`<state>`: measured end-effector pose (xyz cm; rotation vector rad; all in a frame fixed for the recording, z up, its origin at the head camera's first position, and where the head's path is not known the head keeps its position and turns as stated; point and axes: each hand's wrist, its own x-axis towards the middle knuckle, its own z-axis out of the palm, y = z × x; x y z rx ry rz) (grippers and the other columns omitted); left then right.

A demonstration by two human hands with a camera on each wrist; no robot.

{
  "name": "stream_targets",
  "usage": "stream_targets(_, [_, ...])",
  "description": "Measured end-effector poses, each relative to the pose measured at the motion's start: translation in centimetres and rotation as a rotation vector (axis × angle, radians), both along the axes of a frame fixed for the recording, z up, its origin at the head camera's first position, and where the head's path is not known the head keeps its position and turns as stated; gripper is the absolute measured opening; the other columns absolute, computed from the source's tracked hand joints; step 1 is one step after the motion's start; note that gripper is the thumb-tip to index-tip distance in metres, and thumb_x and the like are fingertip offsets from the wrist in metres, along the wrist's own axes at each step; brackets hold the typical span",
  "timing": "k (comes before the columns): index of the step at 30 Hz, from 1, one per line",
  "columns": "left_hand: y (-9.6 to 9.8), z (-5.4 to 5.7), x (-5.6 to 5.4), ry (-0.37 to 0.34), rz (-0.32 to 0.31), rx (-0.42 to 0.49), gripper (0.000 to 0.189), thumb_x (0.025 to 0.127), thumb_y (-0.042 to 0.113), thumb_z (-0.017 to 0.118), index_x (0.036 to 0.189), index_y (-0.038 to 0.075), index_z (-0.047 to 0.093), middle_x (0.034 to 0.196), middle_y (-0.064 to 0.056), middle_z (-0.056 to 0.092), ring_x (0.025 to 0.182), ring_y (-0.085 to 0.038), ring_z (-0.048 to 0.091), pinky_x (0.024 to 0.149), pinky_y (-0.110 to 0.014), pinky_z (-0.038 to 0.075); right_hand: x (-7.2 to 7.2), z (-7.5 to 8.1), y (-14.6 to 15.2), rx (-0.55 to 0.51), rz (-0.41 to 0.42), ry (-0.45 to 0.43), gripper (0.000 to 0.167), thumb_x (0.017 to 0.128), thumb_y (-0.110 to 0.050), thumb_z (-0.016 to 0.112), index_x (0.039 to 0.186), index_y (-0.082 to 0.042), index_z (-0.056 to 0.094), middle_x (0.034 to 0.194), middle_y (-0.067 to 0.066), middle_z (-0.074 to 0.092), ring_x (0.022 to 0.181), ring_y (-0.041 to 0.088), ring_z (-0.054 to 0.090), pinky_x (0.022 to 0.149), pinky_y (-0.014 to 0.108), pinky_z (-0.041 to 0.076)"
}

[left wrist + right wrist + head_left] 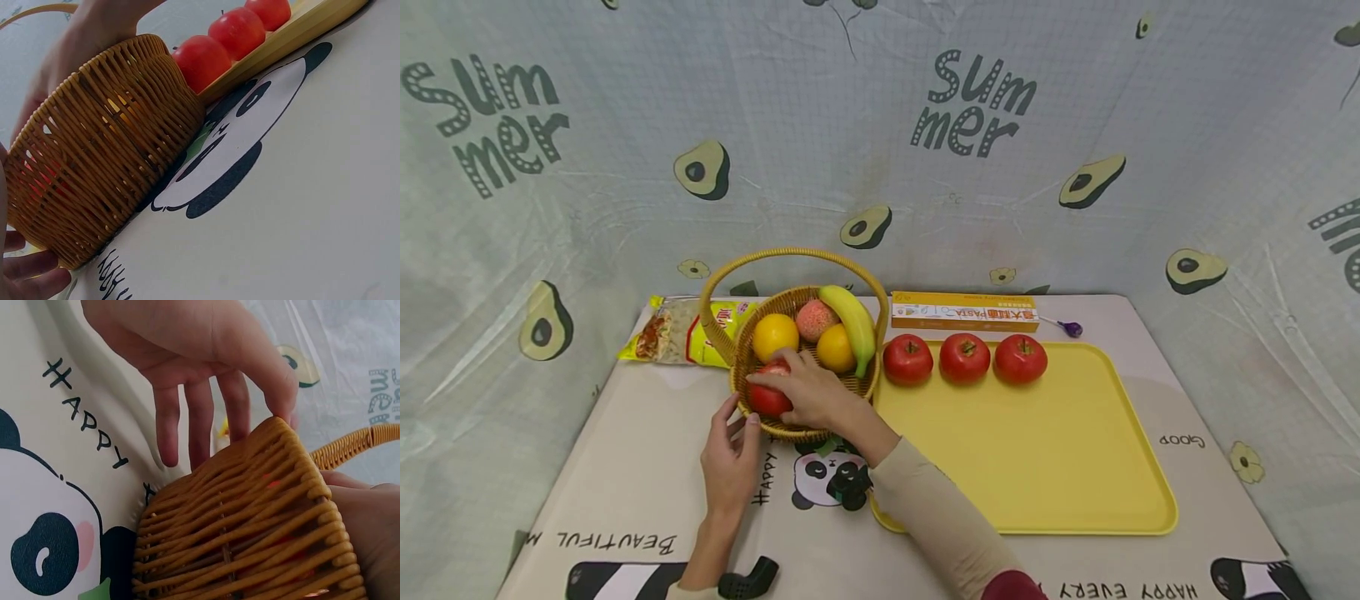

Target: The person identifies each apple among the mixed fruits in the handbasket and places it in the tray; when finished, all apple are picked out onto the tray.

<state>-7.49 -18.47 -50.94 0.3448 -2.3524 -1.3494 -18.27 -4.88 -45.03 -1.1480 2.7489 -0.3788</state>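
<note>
A wicker basket (805,433) with a tall handle stands left of the middle of the table. Inside lie two oranges (776,337), a pinkish bumpy round fruit (816,320), a banana (853,325) and a red tomato (767,397). My right hand (816,395) reaches into the basket, its fingers curled over the tomato. Against the basket's near left side, my left hand (730,462) touches the weave with extended fingers; in the right wrist view the thumb of that left hand (206,375) meets the rim. The tomato shows only partly through the weave in the wrist views.
Right of the basket lies a yellow tray (1022,450), with three tomatoes (965,358) along its far edge. Behind it are a pasta box (964,312) and a purple-tipped stick (1072,329). A yellow food packet (673,332) lies behind the basket's left side.
</note>
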Motion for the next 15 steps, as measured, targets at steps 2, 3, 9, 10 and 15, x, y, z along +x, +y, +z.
stream_targets(2, [0.01, 0.0, -0.06, -0.001, 0.002, -0.002, 0.05, 0.104, 0.031, 0.051, 0.15, 0.012, 0.043, 0.153, -0.012, 0.049, 0.122, -0.039, 0.063, 0.09, -0.003, 0.041, -0.02, 0.04, 0.1, -0.006, -0.013, -0.001, 0.074, 0.083, -0.035, 0.081, 0.146, -0.047, 0.044, 0.151, 0.003, 0.033, 0.132, 0.027, 0.042, 0.098, 0.039, 0.056])
stream_targets(3, [0.01, 0.02, -0.06, -0.001, 0.003, -0.004, 0.05, 0.104, 0.031, 0.051, 0.15, 0.012, 0.043, 0.153, -0.012, 0.049, 0.122, -0.039, 0.063, 0.09, -0.003, 0.041, -0.02, 0.08, 0.18, -0.015, -0.018, -0.006, 0.073, 0.083, -0.036, 0.082, 0.146, -0.046, 0.045, 0.151, 0.003, 0.033, 0.132, 0.027, 0.042, 0.098, 0.04, 0.056])
stream_targets(9, [0.0, 0.15, -0.03, -0.002, 0.006, -0.015, 0.05, 0.104, 0.031, 0.05, 0.15, 0.011, 0.042, 0.152, -0.014, 0.049, 0.121, -0.041, 0.063, 0.09, 0.001, 0.039, -0.06, -0.01, 0.57, -0.057, -0.043, -0.03, 0.071, 0.081, -0.035, 0.084, 0.14, -0.036, 0.046, 0.149, 0.001, 0.037, 0.129, 0.025, 0.046, 0.102, 0.04, 0.055])
stream_targets(10, [0.01, 0.15, -0.03, -0.002, 0.006, -0.015, 0.05, 0.104, 0.031, 0.05, 0.15, 0.011, 0.042, 0.152, -0.014, 0.049, 0.122, -0.041, 0.063, 0.09, 0.001, 0.038, -0.09, -0.08, 0.6, -0.059, -0.047, -0.031, 0.07, 0.081, -0.034, 0.084, 0.139, -0.034, 0.045, 0.148, 0.001, 0.039, 0.128, 0.024, 0.047, 0.102, 0.04, 0.055])
stream_targets(15, [0.06, 0.08, 0.03, -0.002, 0.002, -0.015, 0.05, 0.105, 0.031, 0.05, 0.151, 0.012, 0.042, 0.152, -0.014, 0.049, 0.122, -0.041, 0.063, 0.088, 0.005, 0.036, -0.1, -0.3, 0.77, -0.08, -0.083, -0.045, 0.07, 0.078, -0.034, 0.086, 0.135, -0.033, 0.045, 0.139, 0.003, 0.044, 0.119, 0.021, 0.052, 0.095, 0.037, 0.058])
